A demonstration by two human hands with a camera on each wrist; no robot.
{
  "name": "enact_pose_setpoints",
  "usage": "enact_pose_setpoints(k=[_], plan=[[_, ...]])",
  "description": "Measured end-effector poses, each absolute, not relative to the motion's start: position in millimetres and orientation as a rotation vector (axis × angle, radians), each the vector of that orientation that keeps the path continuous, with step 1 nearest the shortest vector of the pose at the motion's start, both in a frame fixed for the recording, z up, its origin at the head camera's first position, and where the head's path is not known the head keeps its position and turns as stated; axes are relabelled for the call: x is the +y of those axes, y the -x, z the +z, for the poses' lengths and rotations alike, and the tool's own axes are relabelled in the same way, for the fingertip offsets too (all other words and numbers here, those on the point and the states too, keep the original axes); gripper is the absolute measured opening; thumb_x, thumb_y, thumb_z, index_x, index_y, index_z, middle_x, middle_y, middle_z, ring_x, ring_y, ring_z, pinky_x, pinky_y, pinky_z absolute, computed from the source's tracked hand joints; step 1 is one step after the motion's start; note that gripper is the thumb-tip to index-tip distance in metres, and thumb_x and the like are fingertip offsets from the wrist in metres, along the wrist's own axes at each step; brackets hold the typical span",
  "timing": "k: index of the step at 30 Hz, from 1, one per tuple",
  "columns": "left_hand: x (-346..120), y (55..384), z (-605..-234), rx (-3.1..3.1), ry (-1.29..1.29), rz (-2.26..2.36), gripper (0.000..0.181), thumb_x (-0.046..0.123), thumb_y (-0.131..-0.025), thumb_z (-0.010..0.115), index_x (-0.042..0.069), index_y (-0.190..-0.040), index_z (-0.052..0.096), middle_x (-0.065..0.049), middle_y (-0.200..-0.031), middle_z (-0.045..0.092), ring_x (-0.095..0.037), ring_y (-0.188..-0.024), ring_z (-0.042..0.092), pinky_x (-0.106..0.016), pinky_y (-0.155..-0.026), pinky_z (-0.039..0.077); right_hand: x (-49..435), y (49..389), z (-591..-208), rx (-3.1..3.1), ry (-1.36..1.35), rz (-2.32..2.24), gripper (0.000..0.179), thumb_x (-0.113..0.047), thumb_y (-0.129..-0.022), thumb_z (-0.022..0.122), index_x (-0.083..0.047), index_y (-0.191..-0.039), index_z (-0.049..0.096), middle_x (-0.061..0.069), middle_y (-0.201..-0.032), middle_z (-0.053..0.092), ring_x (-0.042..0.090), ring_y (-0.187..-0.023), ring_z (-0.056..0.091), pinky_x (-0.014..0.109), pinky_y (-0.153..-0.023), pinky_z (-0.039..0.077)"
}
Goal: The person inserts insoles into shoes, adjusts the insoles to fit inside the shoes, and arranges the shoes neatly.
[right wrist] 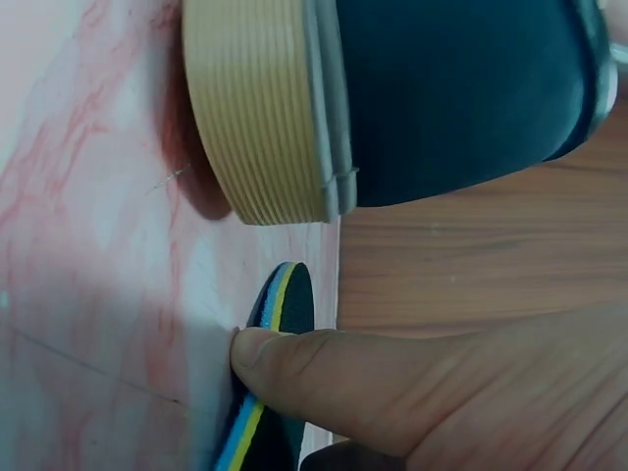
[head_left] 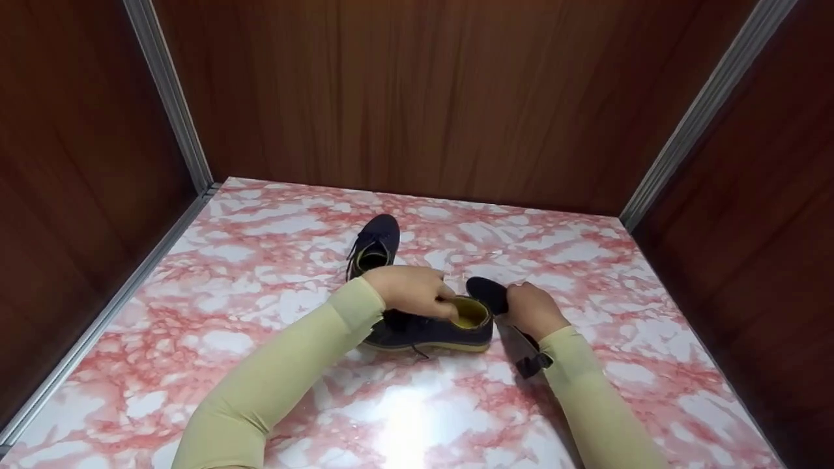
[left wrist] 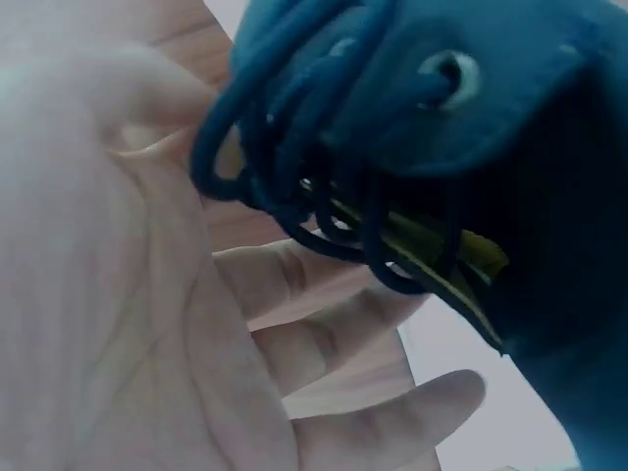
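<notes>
A dark blue lace-up shoe (head_left: 449, 335) with a yellow lining stands sideways, its heel to the right. My left hand (head_left: 410, 290) reaches over its laces and holds it by the edge of the opening; the finger and thumb tips are partly hidden. In the left wrist view, the laces (left wrist: 314, 88) hang beside the palm and several fingers stretch out loosely. Just behind the heel, my right hand (head_left: 534, 309) pinches a dark insole (head_left: 485, 294) along its edge. Yellow and blue layers show on the insole's side in the right wrist view, below the shoe's ribbed sole (right wrist: 257, 108).
A second dark shoe (head_left: 384, 231) stands farther back, toe toward the rear wall (head_left: 404, 98), partly behind my left hand. Wood panels with metal corner posts (head_left: 172, 98) enclose the red-and-white marbled table (head_left: 260, 234) on the left, back and right.
</notes>
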State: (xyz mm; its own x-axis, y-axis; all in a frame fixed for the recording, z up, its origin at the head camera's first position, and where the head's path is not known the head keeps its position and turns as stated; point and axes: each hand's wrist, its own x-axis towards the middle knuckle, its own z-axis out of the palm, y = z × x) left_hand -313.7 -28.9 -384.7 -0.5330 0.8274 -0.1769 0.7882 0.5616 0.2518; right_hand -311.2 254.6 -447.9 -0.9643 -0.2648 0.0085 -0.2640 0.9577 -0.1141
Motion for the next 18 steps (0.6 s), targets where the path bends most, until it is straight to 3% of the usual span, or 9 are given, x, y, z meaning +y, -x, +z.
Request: enact_pose_setpoints(k=[3,6,11,18], plan=[[-35,313,-382,2.501,-1.330,0.167,0.043,0.053,-0.094,0.083,0.021,-0.121,0.073,-0.003,-0.110,0.068,-0.017,-0.094,0.057,-0.034,-0.085,0.049,255,311,-447,3.095,0.419,-0.173,0.044,-0.021,-0.087,0.089,0.011,-0.113,0.073,0.025,-0.099,0.080,0.041,-0.091,0.077,0.059,-0.089,0.062],[-38,312,-382,2.498,-1.358,0.100,0.051,0.040,-0.087,0.095,0.020,-0.127,0.072,-0.003,-0.115,0.068,-0.014,-0.095,0.057,-0.032,-0.086,0.049,255,311,-447,3.088,0.404,-0.180,0.045,-0.021,-0.088,0.090,0.011,-0.114,0.073,0.024,-0.100,0.080,0.040,-0.091,0.078,0.058,-0.089,0.062],[-40,307,-387,2.533,-1.422,0.113,0.046,0.029,-0.085,0.097,0.014,-0.120,0.071,-0.006,-0.114,0.069,-0.015,-0.094,0.057,-0.033,-0.088,0.051,255,312,-448,3.089,0.385,-0.187,0.047,-0.021,-0.087,0.091,0.011,-0.115,0.073,0.024,-0.101,0.080,0.040,-0.092,0.077,0.058,-0.091,0.062],[-50,297,-401,2.642,-1.402,0.251,0.039,0.028,-0.088,0.094,0.018,-0.116,0.069,-0.003,-0.114,0.067,-0.014,-0.094,0.057,-0.033,-0.088,0.054,256,313,-447,3.085,0.392,-0.207,0.046,-0.023,-0.086,0.090,0.010,-0.113,0.074,0.023,-0.102,0.079,0.040,-0.094,0.075,0.058,-0.093,0.061]])
